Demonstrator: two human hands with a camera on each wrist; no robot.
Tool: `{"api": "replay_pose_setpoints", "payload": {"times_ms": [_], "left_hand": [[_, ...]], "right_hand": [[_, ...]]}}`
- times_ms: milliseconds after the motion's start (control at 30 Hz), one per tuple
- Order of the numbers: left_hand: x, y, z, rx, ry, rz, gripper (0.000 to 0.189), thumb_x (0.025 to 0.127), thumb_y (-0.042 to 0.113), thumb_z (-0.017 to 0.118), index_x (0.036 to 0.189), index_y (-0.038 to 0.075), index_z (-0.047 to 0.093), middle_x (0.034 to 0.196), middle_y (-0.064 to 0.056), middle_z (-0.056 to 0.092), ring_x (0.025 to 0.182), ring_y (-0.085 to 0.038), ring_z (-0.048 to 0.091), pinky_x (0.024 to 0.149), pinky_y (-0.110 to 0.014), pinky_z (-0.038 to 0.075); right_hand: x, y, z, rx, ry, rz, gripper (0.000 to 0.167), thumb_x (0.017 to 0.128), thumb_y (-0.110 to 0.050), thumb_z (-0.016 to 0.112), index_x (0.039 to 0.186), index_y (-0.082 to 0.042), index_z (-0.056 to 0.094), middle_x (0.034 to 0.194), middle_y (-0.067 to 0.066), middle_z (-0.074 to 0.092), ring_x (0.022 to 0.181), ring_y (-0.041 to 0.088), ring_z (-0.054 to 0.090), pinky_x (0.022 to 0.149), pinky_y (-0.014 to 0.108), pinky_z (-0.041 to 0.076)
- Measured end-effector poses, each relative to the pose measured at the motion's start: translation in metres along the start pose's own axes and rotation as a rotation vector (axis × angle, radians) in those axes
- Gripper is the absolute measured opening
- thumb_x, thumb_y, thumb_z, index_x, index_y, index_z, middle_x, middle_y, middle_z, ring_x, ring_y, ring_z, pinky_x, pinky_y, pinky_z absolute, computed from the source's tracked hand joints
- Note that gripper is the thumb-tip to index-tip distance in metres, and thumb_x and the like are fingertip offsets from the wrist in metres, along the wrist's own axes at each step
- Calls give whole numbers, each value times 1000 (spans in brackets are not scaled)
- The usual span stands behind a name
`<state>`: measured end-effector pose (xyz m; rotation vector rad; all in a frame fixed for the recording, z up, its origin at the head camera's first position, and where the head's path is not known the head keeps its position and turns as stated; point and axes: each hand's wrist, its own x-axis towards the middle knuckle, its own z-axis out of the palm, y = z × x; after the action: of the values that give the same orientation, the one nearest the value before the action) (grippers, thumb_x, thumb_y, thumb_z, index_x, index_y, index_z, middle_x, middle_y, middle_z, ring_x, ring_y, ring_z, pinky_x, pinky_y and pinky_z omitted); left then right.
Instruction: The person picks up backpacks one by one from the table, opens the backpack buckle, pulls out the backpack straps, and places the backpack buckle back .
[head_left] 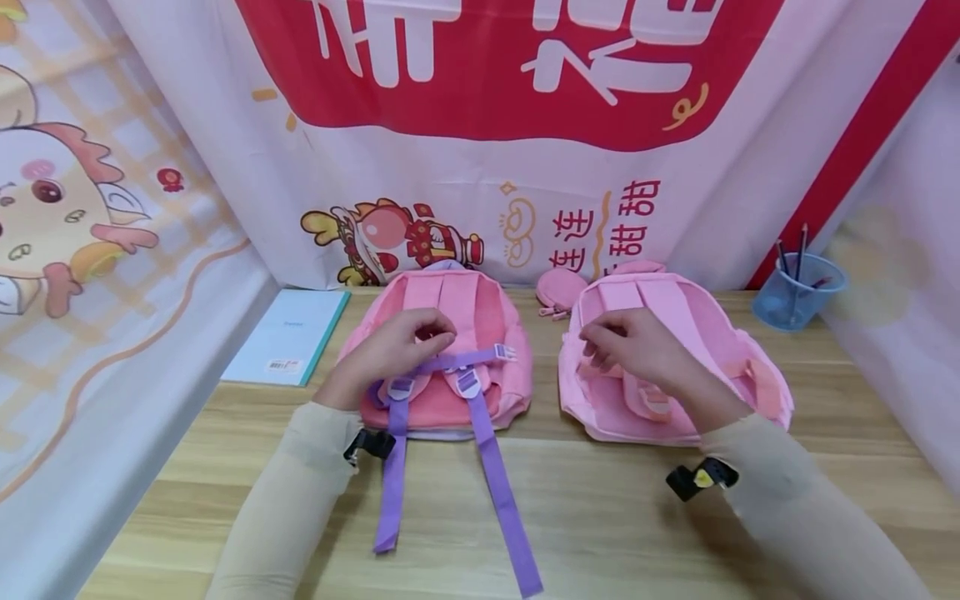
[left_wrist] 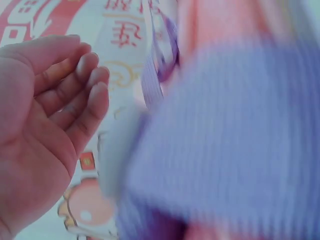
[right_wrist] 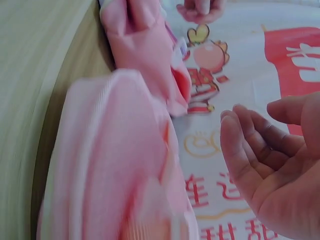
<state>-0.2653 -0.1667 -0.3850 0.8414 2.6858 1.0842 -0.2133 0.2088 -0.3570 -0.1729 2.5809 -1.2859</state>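
Observation:
Two pink backpacks lie on the table with their strap sides up. Over the left backpack (head_left: 498, 308), which has purple straps (head_left: 491, 483) trailing toward the table's front, hovers my left hand (head_left: 397, 343). Its fingers are loosely bent with nothing between them, and the left wrist view shows a bare palm. My right hand (head_left: 633, 337) hangs over the right backpack (head_left: 705, 321), also loosely curled and holding nothing. A purple strap with a white buckle (head_left: 505, 352) crosses the left backpack. Part of each backpack is hidden behind the hands.
A small round pink pouch (head_left: 561, 290) sits between the backpacks at the back. To the left lies a light blue notebook (head_left: 288, 333). A blue mesh pen holder (head_left: 795, 292) with pencils stands at the back right. A printed cloth (head_left: 480, 167) hangs behind the table (head_left: 600, 517).

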Motion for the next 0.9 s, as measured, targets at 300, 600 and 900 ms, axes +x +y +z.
{"api": "replay_pose_setpoints", "payload": {"times_ms": [300,600,900], "left_hand": [[21,37,19,-58,-57,153,11,106,16,70,111,8,75,102,-2,73,97,-17,65,94,-36,56],[50,71,47,27,-183,204,20,108,21,66,122,9,75,111,-1,76,97,-14,67,91,-31,57],[78,97,72,125,-257,260,25,108,24,66,126,9,74,117,-2,74,102,-14,66,95,-32,56]], "right_hand": [[-27,26,-31,-100,58,-13,38,112,-35,60,136,-8,71,116,13,75,104,28,68,92,38,62],[-44,69,-58,-124,104,-44,41,112,-37,60,138,-6,68,122,16,72,108,33,65,80,28,62],[-53,95,-74,-206,136,-53,38,110,-32,65,136,-4,69,125,17,68,109,30,57,76,22,55]]}}
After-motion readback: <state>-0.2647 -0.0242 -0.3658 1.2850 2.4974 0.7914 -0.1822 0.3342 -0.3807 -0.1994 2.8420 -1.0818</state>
